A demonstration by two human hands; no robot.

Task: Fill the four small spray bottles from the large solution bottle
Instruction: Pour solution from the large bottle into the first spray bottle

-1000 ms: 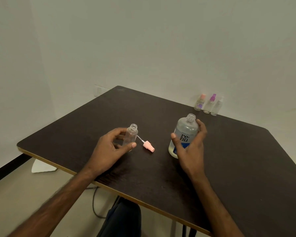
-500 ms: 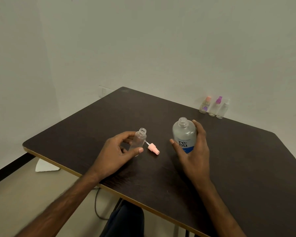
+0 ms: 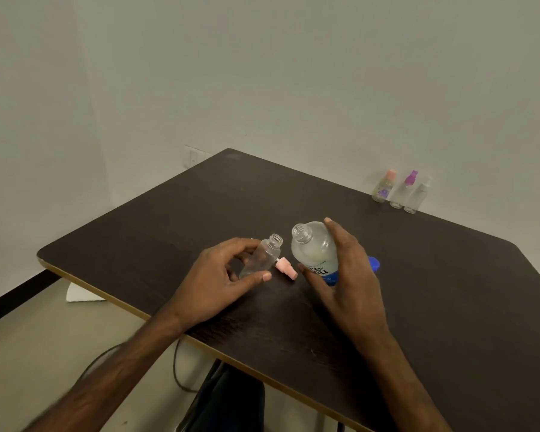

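Observation:
My left hand (image 3: 219, 279) holds a small clear spray bottle (image 3: 264, 256) with its neck uncapped, tilted toward the right. Its pink spray top (image 3: 286, 269) lies on the dark table (image 3: 449, 291) between my hands. My right hand (image 3: 346, 272) grips the large solution bottle (image 3: 314, 249), uncapped and lifted, tilted left so its mouth leans toward the small bottle's neck. A blue cap (image 3: 374, 264) shows just behind my right hand. Three more small spray bottles stand at the far edge: pink-topped (image 3: 383, 190), purple-topped (image 3: 403, 192) and white-topped (image 3: 417, 197).
The table's near edge runs diagonally from left to lower right, with floor below it. A white object (image 3: 81, 294) lies on the floor under the left corner. A cable (image 3: 178, 369) and a dark chair or clothing (image 3: 231, 397) sit below the table edge. White walls stand close behind.
My right hand has lifted the large bottle off the table and tipped it left toward the small bottle. My left hand has tilted the small bottle toward it. The blue cap is now uncovered.

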